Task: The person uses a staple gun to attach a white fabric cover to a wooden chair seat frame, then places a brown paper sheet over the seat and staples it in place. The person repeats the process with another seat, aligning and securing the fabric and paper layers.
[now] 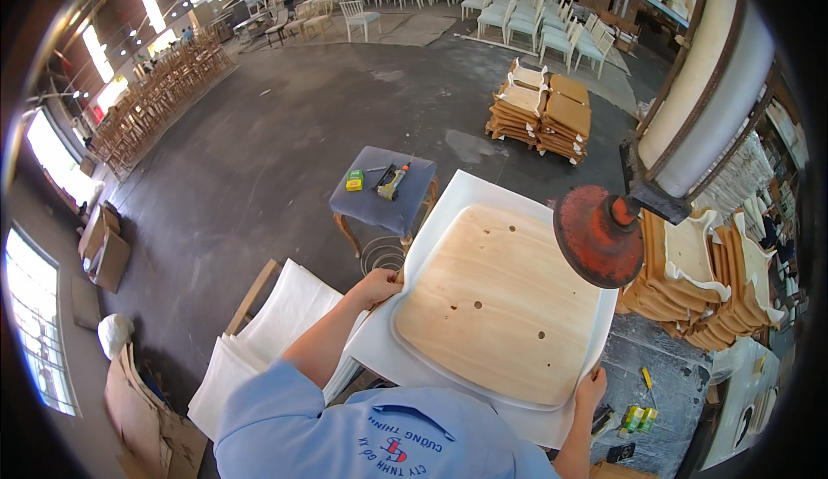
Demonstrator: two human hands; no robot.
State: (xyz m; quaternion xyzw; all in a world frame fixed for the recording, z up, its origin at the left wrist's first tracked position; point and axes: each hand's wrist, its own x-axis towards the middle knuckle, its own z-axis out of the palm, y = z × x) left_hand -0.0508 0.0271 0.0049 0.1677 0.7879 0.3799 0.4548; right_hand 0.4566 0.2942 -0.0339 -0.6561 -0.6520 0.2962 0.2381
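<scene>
A pale wooden seat board [496,302] with a few small holes lies on a white foam sheet [457,212] in front of me. My left hand [377,288] grips the board's left edge together with the foam. Over at the near right corner, my right hand [592,387] holds the same board. A round red-orange disc [597,235] on a dark arm hangs just above the board's right side.
A padded grey stool [379,203] carries a stapler tool [391,181] and a small green-yellow box [354,180]. White foam sheets [285,315] are stacked at lower left. Wooden seat frames [690,281] are piled on the right, more seat boards [543,112] lie farther back, and several chairs line the far floor.
</scene>
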